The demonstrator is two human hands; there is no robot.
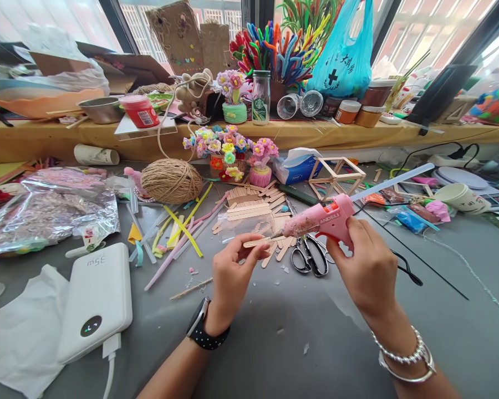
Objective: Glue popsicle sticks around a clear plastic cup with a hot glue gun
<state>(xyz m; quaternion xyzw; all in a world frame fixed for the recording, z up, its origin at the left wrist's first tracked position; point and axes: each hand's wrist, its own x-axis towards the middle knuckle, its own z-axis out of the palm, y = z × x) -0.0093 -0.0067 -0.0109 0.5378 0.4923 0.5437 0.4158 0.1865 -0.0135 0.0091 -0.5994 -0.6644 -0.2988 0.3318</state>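
Note:
My right hand [363, 266] is wrapped round the handle of a pink glue gun [320, 218], with a long translucent glue stick [393, 182] poking out of its back. Pinched in my left hand [237, 274] is a wooden popsicle stick [260, 241], held level above the table. The gun's nozzle meets or hovers just over that stick; which one I cannot tell. Behind my hands lie black-handled scissors [310, 256] and a pile of loose popsicle sticks [249, 211]. A cube frame of sticks [336, 176] stands farther back on the right.
A white power bank [97, 302] with a cable lies at left, beside a ball of twine [171, 181] and pipe cleaners [185, 230]. A black cord [419, 257] runs across the right side. Pipe-cleaner flowers [228, 145] stand at the back, below a cluttered ledge [141, 145].

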